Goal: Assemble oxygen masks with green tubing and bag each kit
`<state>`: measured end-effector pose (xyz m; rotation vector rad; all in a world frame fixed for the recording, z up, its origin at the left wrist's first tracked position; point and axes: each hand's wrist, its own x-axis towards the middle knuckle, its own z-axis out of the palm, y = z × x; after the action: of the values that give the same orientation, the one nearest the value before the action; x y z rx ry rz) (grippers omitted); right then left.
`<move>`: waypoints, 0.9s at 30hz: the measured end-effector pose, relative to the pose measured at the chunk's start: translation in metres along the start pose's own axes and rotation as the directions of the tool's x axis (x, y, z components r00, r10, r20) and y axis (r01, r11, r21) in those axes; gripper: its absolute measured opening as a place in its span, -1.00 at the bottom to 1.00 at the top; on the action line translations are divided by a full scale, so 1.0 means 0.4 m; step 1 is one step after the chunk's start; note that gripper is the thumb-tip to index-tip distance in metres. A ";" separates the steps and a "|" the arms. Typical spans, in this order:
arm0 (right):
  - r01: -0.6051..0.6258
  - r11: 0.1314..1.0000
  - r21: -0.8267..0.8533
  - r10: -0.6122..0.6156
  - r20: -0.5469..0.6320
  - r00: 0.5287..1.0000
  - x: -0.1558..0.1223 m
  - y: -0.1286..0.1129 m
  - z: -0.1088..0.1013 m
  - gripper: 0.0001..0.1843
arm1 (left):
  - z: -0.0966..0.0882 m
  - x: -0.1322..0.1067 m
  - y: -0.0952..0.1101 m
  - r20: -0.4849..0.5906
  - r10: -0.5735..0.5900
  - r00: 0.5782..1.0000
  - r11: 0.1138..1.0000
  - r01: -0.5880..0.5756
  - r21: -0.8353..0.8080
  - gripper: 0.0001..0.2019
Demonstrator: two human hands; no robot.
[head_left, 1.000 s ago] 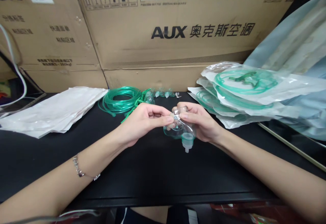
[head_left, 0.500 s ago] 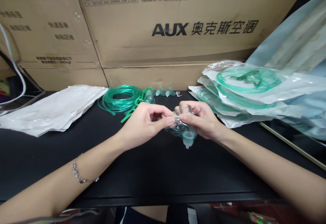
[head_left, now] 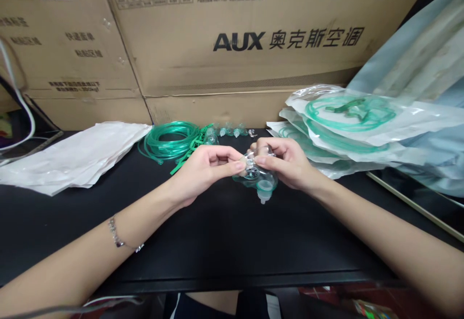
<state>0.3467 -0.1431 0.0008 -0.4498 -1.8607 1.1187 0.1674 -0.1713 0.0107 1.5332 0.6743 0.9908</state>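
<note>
A clear green plastic oxygen mask with a short round connector pointing down is held above the black table at the centre. My right hand wraps round its right side. My left hand pinches a spot on its upper left edge with thumb and forefinger. Behind my left hand lies a coil of green tubing with green straps trailing from it.
Flat empty white pouches lie at the left. A stack of sealed bags with green tubing sits at the right, with blue wrapped bundles behind. Small clear green parts lie by the cardboard boxes along the back.
Both hands and the mask have shifted slightly away from me and a little higher in view; both hands hold the mask as before.
</note>
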 end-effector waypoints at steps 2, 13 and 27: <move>-0.032 0.996 0.085 0.034 -0.022 0.999 0.002 0.003 0.004 -0.67 | -0.001 0.002 -0.002 0.014 -0.029 0.999 0.998 0.029 -0.055 -0.91; -0.087 0.987 0.136 0.091 -0.022 0.996 0.001 0.019 0.009 -0.68 | 0.000 0.003 -0.013 -0.003 -0.149 0.989 0.980 0.147 -0.131 -0.90; -0.211 0.904 0.371 0.176 0.126 0.976 -0.003 0.019 0.017 -0.77 | -0.018 0.005 -0.012 0.056 -0.069 0.996 0.998 0.068 0.006 -0.90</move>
<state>0.3407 -0.1437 -0.0076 -0.3664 -1.6411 1.6232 0.1627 -0.1650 0.0067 1.5254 0.6852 0.8927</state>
